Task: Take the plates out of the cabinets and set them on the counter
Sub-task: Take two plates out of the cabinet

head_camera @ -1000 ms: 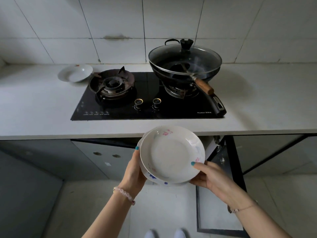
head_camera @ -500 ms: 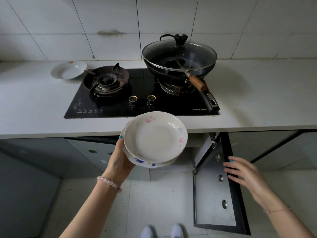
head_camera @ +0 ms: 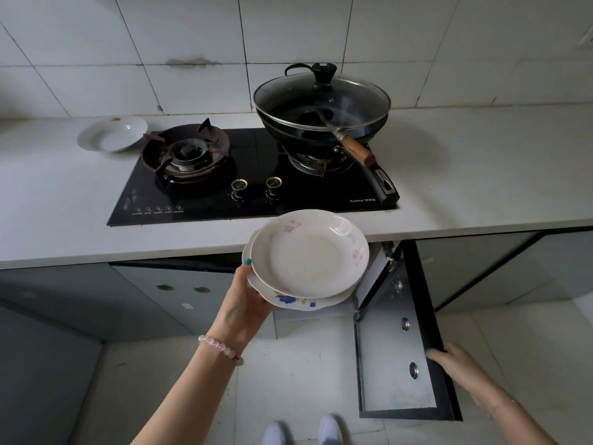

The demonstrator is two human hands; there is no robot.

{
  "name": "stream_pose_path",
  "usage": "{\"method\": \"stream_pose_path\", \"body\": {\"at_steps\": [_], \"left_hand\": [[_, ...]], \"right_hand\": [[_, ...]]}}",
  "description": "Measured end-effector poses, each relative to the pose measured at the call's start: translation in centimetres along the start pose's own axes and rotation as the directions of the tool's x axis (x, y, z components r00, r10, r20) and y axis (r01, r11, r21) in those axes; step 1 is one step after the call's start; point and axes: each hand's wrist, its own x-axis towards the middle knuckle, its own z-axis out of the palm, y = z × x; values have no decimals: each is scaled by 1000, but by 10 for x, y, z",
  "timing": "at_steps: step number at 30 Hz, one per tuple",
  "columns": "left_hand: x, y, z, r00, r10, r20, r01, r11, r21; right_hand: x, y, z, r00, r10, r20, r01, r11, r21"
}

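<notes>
Left hand [head_camera: 247,303] is up at the front edge of the white stone counter [head_camera: 481,187], gripping a stack of 2 plates. The thumb, its nail painted teal, is clamped over the rim, and the fingers are hidden underneath. On top sits the round white shallow plate with pink flowers [head_camera: 308,255]. Under it, peeking out at the near side, is the white plate with a blue flower print [head_camera: 298,300]. Both are tilted slightly toward the camera and held in the air, overlapping the counter's edge just in front of the black glass gas hob [head_camera: 256,175]. A pink bead bracelet [head_camera: 221,348] rings that wrist.

Down low, the right hand [head_camera: 455,364] reaches to the open grey cabinet door with a black frame [head_camera: 394,364]. Its fingers are laid out fairly straight, with the tips touching the door's outer edge and grasping nothing.

On the counter, 1 plain white deep plate [head_camera: 112,133] rests far left, just beside the hob's bare burner. The black wok under a glass lid [head_camera: 321,104] sits on the right burner.
</notes>
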Motion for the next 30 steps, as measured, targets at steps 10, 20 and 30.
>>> {"method": "stream_pose_path", "body": {"at_steps": [10,20,30], "left_hand": [[-2,9,-19,999,13,-33,-12,1000,3],[-21,32,-39,997,0,-71,-3,999,-41],[-49,65,-68,986,44,-161,-53,997,-52]], "right_hand": [[-13,8,13,993,-6,-121,6,1000,2],[-18,-9,38,997,37,-62,-26,985,168],[-8,-132,143,938,-108,331,-145,742,654]]}}
